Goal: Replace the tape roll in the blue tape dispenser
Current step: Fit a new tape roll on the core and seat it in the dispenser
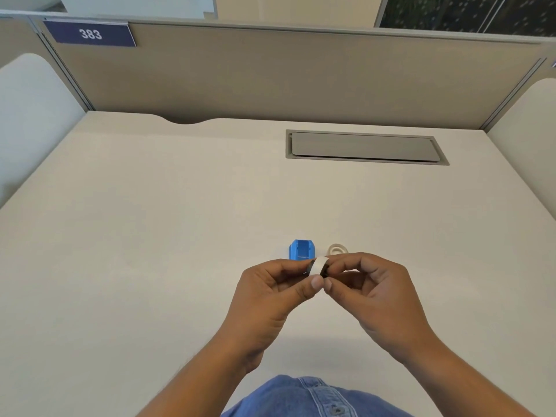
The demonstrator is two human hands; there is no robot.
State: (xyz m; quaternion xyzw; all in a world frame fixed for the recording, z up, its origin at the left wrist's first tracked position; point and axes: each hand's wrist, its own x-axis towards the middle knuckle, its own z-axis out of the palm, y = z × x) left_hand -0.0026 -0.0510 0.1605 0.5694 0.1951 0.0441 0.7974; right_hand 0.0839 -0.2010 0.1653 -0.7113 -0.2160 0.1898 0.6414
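A small blue tape dispenser (pixel 301 250) stands on the beige desk (pixel 150 236), just beyond my hands, its top hollow showing no roll. Right of it lies a pale, nearly clear tape roll (pixel 337 249) flat on the desk. Between both hands I hold a white tape roll on a dark core (pixel 319 266), raised above the desk in front of the dispenser. My left hand (pixel 270 293) pinches it from the left with thumb and fingers. My right hand (pixel 373 290) pinches it from the right. My fingers hide part of the roll.
A grey cable hatch (pixel 364 147) is set into the desk at the back right. Beige partition walls (pixel 270 73) close the desk at the back and sides, with a blue sign reading 383 (pixel 90 34) at top left. My blue denim shirt (pixel 310 398) shows at the bottom edge.
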